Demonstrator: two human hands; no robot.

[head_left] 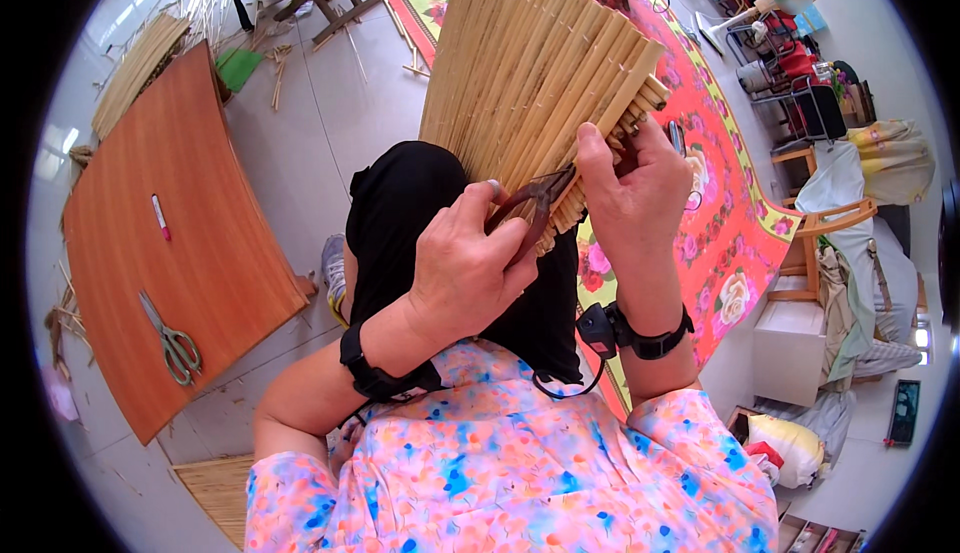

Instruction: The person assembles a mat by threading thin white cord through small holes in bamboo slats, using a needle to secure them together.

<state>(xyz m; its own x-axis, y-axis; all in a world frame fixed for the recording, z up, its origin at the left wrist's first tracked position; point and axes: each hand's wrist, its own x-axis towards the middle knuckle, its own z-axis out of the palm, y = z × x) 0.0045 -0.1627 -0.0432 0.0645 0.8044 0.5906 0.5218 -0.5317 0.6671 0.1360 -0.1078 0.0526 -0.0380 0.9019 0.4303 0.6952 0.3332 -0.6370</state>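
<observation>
A straw-coloured mat of thin bamboo or reed slats (520, 63) lies tilted across my lap and black-trousered knees, its slats bound by rows of light thread. My left hand (468, 258) is closed around the curved reddish-brown handles of a pair of pliers (540, 191). Their dark jaws reach the slat ends along the mat's near right edge. On that same edge my right hand (635, 178) pinches the slats between thumb and fingers, just right of the jaws. Exactly what the jaws touch is hard to make out.
To the left is a brown board (170, 223) bearing green-handled scissors (172, 341) and a red-and-white marker (160, 216). A red floral mat (730, 253) covers floor at the right. Wooden chairs (835, 218) stand beyond it. Loose slats (140, 63) lie at far left.
</observation>
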